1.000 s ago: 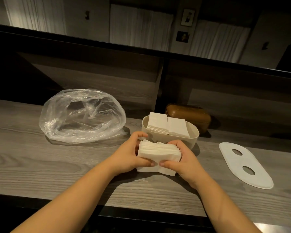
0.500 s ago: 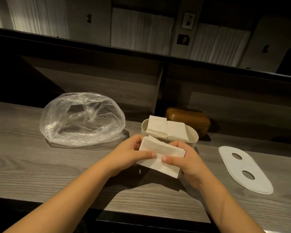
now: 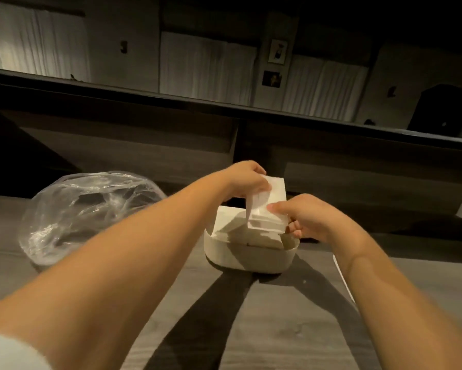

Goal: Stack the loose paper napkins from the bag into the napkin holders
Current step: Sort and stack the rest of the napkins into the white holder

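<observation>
Both arms now reach out over the grey wood-grain counter (image 3: 291, 329), where half a second ago the hands worked close to the body. The small stack of white folded paper napkins (image 3: 267, 209) — earlier held low in front of the holder — has been lifted over the cream oval plastic napkin holder (image 3: 248, 259), its lower edge meeting the napkins already inside. The left hand (image 3: 247, 181) pinches the stack's upper left corner, fingers curled; the right hand (image 3: 308, 218) grips its right side, thumb pressed on the front face. The crumpled clear plastic bag (image 3: 88, 214) lies as before, left of the holder — near it, not touching.
</observation>
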A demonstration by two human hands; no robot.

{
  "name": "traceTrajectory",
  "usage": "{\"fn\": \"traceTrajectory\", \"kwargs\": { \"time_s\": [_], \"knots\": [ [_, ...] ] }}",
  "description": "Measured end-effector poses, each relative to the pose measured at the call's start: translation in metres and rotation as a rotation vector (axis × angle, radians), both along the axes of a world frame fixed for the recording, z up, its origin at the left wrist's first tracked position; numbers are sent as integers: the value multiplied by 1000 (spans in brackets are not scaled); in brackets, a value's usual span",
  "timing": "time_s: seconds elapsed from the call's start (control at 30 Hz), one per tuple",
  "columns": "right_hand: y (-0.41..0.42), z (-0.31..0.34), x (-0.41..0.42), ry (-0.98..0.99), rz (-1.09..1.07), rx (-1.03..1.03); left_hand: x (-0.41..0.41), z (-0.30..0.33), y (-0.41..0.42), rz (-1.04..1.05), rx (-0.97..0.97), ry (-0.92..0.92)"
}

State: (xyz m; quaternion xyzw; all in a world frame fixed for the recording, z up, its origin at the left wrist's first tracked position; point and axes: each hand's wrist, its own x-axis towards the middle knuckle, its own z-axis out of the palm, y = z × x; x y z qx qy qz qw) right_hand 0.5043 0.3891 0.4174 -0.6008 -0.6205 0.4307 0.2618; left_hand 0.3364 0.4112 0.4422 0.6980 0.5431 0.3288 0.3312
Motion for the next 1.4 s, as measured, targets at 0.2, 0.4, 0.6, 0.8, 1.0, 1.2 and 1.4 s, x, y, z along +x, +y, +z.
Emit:
{"fn": "traceTrajectory", "kwargs": {
  "time_s": [0.2, 0.4, 0.6, 0.8, 1.0, 1.2, 1.4],
  "knots": [
    [16, -17, 2, -185, -42, -67, 14, -38, 27, 45, -26, 230],
    [11, 14, -16, -375, -38, 29, -17, -42, 11, 262, 168, 234],
    [2, 31, -62, -653, 139, -55, -22, -76, -16, 334, -66, 245],
    [10, 22, -71, -845, 222, -110, -8, -81, -28, 389, -102, 133],
    [9, 28, -67, -879, 196, -42, -10, -81, -28, 388, -127, 67],
    [12, 36, -64, -864, 133, 29, -14, -83, -29, 376, -120, -5],
    [9, 46, -61, -822, 110, 63, -19, -83, -30, 392, -98, -72]
  ]
}}
